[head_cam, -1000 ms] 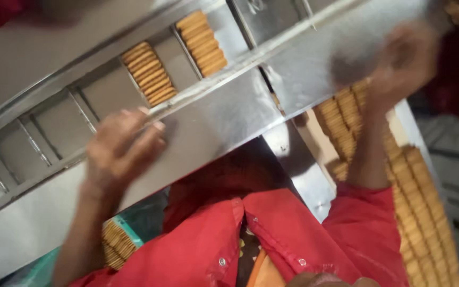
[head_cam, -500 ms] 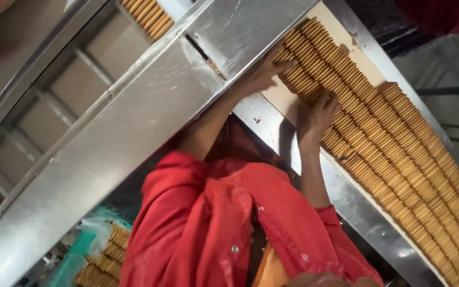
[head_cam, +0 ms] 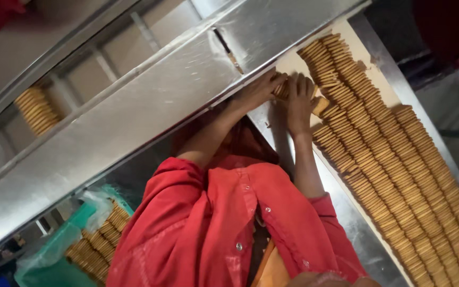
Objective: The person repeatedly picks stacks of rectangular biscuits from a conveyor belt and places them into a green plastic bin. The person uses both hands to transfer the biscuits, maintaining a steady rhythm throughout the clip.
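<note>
Both hands, left hand [head_cam: 256, 91] and right hand [head_cam: 299, 101], close fingers around a short stack of biscuits [head_cam: 281, 89] beside the biscuit rows [head_cam: 389, 159], upper centre; gathering looks underway

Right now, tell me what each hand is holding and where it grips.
Both hands squeeze one short stack of biscuits between them: the left hand presses one end, the right hand the other, beside the long biscuit rows.
</note>
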